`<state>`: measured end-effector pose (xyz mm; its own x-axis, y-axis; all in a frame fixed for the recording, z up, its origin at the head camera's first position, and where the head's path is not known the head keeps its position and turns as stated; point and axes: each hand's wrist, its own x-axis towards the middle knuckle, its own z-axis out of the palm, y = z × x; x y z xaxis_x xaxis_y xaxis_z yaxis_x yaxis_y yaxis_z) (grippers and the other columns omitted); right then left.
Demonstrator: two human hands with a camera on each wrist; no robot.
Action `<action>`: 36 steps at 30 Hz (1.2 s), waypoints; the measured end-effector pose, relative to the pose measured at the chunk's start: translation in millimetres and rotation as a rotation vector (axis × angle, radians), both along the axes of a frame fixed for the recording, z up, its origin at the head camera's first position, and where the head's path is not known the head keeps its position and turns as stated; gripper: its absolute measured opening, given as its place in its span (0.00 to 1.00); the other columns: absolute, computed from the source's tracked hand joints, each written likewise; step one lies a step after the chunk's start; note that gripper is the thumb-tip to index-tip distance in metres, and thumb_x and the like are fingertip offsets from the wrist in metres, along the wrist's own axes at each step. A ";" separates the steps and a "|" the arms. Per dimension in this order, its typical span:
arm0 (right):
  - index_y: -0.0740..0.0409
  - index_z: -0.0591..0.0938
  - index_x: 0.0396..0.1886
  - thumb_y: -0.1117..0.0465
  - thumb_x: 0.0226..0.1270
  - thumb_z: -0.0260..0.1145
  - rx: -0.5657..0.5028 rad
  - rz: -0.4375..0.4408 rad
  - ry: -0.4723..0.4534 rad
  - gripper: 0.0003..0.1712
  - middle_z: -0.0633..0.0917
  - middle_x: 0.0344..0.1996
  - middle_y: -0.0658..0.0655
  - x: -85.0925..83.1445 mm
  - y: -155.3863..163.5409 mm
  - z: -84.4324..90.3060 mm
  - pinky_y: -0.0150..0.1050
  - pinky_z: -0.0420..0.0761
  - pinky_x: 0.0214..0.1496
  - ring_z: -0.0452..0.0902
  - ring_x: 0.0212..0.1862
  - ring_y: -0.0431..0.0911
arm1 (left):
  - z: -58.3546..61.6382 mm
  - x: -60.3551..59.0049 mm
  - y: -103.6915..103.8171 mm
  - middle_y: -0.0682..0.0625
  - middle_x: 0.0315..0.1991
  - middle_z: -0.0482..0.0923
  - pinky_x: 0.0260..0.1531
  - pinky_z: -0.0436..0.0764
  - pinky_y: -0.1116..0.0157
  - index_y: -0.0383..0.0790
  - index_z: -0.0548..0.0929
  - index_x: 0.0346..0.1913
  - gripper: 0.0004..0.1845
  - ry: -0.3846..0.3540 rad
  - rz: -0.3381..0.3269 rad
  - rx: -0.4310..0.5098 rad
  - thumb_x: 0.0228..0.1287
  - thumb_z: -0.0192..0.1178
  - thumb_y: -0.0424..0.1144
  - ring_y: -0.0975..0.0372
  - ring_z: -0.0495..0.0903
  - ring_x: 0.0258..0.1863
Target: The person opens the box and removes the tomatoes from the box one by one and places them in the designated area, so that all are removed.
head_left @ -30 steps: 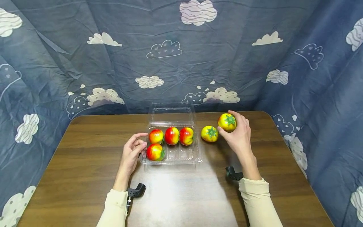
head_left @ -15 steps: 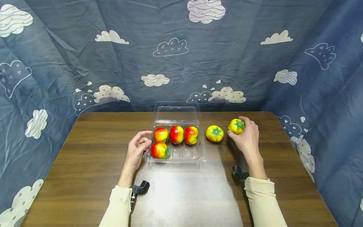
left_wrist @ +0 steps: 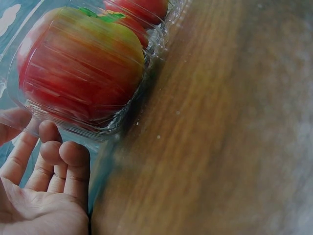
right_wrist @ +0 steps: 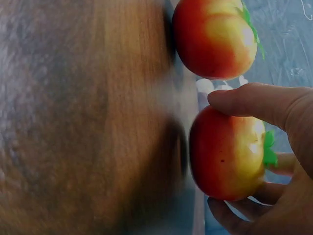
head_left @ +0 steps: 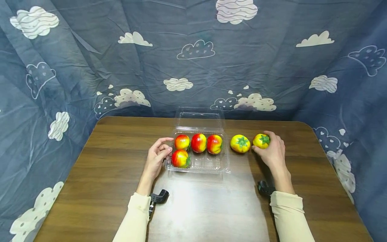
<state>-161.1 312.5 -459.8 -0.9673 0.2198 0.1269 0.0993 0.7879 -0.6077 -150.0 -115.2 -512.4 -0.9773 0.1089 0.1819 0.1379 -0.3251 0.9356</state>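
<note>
My right hand [head_left: 274, 151] holds a toy persimmon [right_wrist: 222, 156], red and yellow with a green leafy top, its thumb on one side and fingers on the other. The fruit is low at the tabletop. Just left of it in the head view sits another persimmon [head_left: 240, 144], apart from the container. My left hand [head_left: 157, 156] is at the left rim of a clear plastic container [head_left: 208, 170], its fingers loosely bent and fingertips right at the wall. Inside are several persimmons, three across the back and one persimmon [left_wrist: 80, 68] at front left.
The container's hinged clear lid [head_left: 199, 120] stands raised at the back, near the far edge of the brown wooden table [head_left: 121, 161]. A blue cloud-print cloth [head_left: 157, 67] hangs behind and at the sides. Black wrist cameras [head_left: 160, 197] jut inward from both wrists.
The right hand has lowered its persimmon, bringing it level with the loose one and to its right. The left hand stays at the container's rim. The head view has turned slightly left.
</note>
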 end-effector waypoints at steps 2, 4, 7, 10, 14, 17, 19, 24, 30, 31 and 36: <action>0.64 0.67 0.69 0.59 0.55 0.76 0.001 -0.002 -0.014 0.43 0.71 0.60 0.73 2.5 4.0 0.6 0.64 0.58 0.66 0.60 0.62 0.68 | -0.8 -0.9 4.4 0.41 0.28 0.73 0.16 0.73 0.70 0.26 0.73 0.60 0.20 0.003 -0.005 0.003 0.65 0.59 0.25 0.59 0.69 0.22; 0.64 0.66 0.69 0.59 0.56 0.75 0.001 -0.004 -0.022 0.43 0.70 0.60 0.73 4.6 7.2 1.4 0.64 0.58 0.67 0.60 0.63 0.68 | -1.8 -1.7 7.9 0.42 0.27 0.73 0.16 0.73 0.70 0.26 0.73 0.60 0.21 0.003 -0.009 0.008 0.65 0.59 0.25 0.60 0.70 0.22; 0.64 0.66 0.69 0.59 0.56 0.75 0.005 -0.005 -0.031 0.44 0.70 0.60 0.73 7.8 11.1 2.4 0.64 0.57 0.67 0.60 0.63 0.68 | -3.4 -2.4 11.7 0.42 0.27 0.73 0.16 0.73 0.70 0.26 0.73 0.60 0.20 0.002 -0.013 0.013 0.65 0.59 0.25 0.59 0.69 0.22; 0.64 0.66 0.69 0.59 0.55 0.76 0.016 -0.009 -0.034 0.44 0.70 0.60 0.73 11.4 14.3 5.2 0.64 0.58 0.65 0.59 0.63 0.69 | -5.1 -2.4 14.7 0.41 0.27 0.72 0.16 0.74 0.70 0.26 0.73 0.60 0.20 -0.001 -0.022 0.007 0.65 0.58 0.25 0.59 0.69 0.22; 0.65 0.67 0.69 0.61 0.51 0.77 0.041 -0.006 -0.010 0.45 0.71 0.61 0.74 15.6 14.9 14.6 0.62 0.59 0.66 0.58 0.65 0.69 | -6.3 -1.4 16.1 0.41 0.27 0.72 0.16 0.75 0.69 0.26 0.73 0.60 0.20 -0.006 -0.029 -0.007 0.66 0.58 0.24 0.60 0.70 0.22; 0.65 0.68 0.69 0.62 0.50 0.76 0.042 0.010 0.025 0.46 0.70 0.63 0.74 17.3 9.4 24.3 0.62 0.58 0.68 0.58 0.67 0.69 | -5.0 -0.3 13.5 0.40 0.27 0.72 0.16 0.75 0.69 0.26 0.74 0.60 0.20 -0.003 -0.024 -0.011 0.66 0.58 0.25 0.59 0.70 0.22; 0.64 0.68 0.69 0.63 0.49 0.75 0.036 0.022 0.045 0.46 0.70 0.64 0.73 17.6 3.7 29.4 0.62 0.59 0.67 0.58 0.67 0.69 | -3.5 0.5 10.1 0.40 0.28 0.72 0.16 0.75 0.70 0.26 0.73 0.60 0.20 0.000 -0.020 -0.014 0.66 0.58 0.25 0.58 0.69 0.22; 0.62 0.69 0.68 0.63 0.49 0.75 0.014 0.033 0.096 0.44 0.71 0.64 0.71 16.8 -10.5 33.3 0.61 0.63 0.65 0.61 0.65 0.67 | -0.4 3.2 1.4 0.43 0.27 0.73 0.16 0.74 0.70 0.25 0.72 0.60 0.20 -0.001 -0.013 -0.014 0.67 0.58 0.25 0.59 0.68 0.21; 0.60 0.71 0.67 0.63 0.48 0.76 -0.001 0.001 0.144 0.43 0.73 0.63 0.68 14.5 -16.6 33.8 0.59 0.62 0.67 0.61 0.67 0.64 | 1.4 3.1 -0.6 0.44 0.28 0.74 0.16 0.75 0.70 0.23 0.71 0.61 0.21 0.014 -0.022 0.000 0.67 0.57 0.24 0.59 0.69 0.21; 0.60 0.71 0.67 0.63 0.49 0.76 -0.005 -0.001 0.149 0.42 0.73 0.63 0.68 14.0 -17.4 34.5 0.59 0.62 0.67 0.60 0.67 0.64 | 1.3 2.8 -0.4 0.44 0.28 0.74 0.16 0.75 0.70 0.23 0.71 0.61 0.21 0.016 -0.022 0.003 0.67 0.57 0.24 0.59 0.69 0.21; 0.59 0.72 0.66 0.62 0.52 0.74 -0.017 0.024 0.169 0.39 0.74 0.64 0.66 12.0 -23.7 39.2 0.59 0.62 0.66 0.62 0.66 0.63 | 0.6 1.2 1.1 0.43 0.28 0.73 0.15 0.73 0.69 0.23 0.72 0.60 0.20 0.015 -0.011 0.011 0.66 0.58 0.25 0.57 0.67 0.20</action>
<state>-149.1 288.8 -420.6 -0.9375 0.1999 0.2850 -0.0246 0.7785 -0.6271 -148.9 -114.1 -511.8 -0.9732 0.1177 0.1977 0.1482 -0.3371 0.9297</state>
